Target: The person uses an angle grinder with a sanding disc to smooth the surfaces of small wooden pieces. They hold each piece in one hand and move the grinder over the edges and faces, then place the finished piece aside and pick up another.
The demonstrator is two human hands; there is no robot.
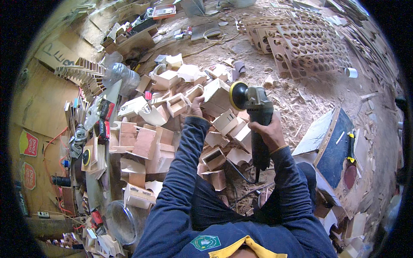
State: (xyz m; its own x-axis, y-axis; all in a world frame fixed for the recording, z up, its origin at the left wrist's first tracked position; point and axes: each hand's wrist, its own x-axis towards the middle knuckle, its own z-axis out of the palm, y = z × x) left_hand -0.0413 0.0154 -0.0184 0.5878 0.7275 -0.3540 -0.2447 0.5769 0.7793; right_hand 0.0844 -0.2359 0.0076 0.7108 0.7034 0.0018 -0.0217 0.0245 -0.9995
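Note:
My right hand (269,131) is wrapped round the dark body of an angle grinder (260,112). The grinder's round yellow-edged pad (238,96) faces left, close against the right side of a pale wooden box (216,98); whether they touch I cannot tell. At the box's left edge, my left hand (196,107) grips it with the fingers partly hidden. A dark power cord (241,173) trails from the lower end of the grinder towards the floor between my legs. Several similar open wooden boxes (214,159) lie heaped just below and left of my hands.
Perforated wooden panels (301,49) lie stacked at the far right. A dark blue board (337,148) stands to my right, with a black and yellow tool (351,148) on it. On the left are a large clear plastic bottle (121,78) and red-black boxes (104,118). Wood shavings cover the floor.

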